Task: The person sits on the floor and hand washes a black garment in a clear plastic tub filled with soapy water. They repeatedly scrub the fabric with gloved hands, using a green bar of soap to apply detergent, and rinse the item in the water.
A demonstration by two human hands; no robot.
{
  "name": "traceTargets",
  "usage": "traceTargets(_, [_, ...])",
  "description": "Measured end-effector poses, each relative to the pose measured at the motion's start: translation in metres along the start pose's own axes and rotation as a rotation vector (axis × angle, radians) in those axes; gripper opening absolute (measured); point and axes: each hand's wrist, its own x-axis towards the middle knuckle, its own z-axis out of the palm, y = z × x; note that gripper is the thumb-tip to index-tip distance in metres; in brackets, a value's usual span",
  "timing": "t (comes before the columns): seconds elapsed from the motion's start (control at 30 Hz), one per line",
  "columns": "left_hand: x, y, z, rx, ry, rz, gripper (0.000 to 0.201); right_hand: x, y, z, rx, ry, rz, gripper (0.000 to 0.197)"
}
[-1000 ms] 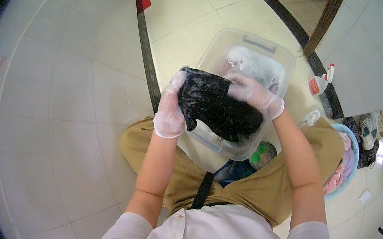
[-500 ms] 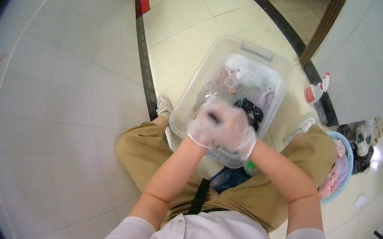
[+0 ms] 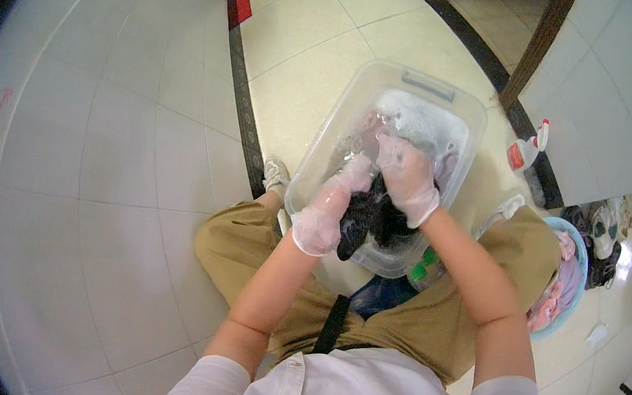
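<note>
Soapy water with white suds fills a clear plastic tub [image 3: 314, 145] on the floor between my legs. Over the tub, my left hand [image 3: 334, 202] and my right hand [image 3: 408, 176], both in thin clear gloves, are closed on a wet black cloth item [image 3: 366, 217]. The cloth hangs bunched between and below them, one end over the tub's near side; its exact kind is hidden by the folds. My right hand is a little farther away than my left. Purplish fabric [image 3: 446, 166] lies in the water near the right wall.
A light-blue basin [image 3: 581, 275] of pink and lilac clothes stands by my right knee. Beyond it are several shoes [image 3: 605, 226]. A red-and-white spray bottle [image 3: 526, 153] stands near the wall corner. A green-capped bottle [image 3: 420, 271] is beside the tub's near edge.
My hands, pressed together and blurred before, have moved apart and slightly forward. The black cloth has shifted toward me and now hangs between them.
</note>
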Motion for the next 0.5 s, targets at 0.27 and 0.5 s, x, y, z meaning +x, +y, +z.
traceTargets(0.27, [0.020,0.030,-0.019,0.388,-0.122,0.205,0.047,0.009,-0.017,-0.031,0.844,-0.690,0.390,0.028])
traceTargets(0.5, [0.017,-0.012,-0.039,0.724,-0.129,-0.033,0.038,0.025,0.001,-0.034,1.073,-0.289,0.469,0.025])
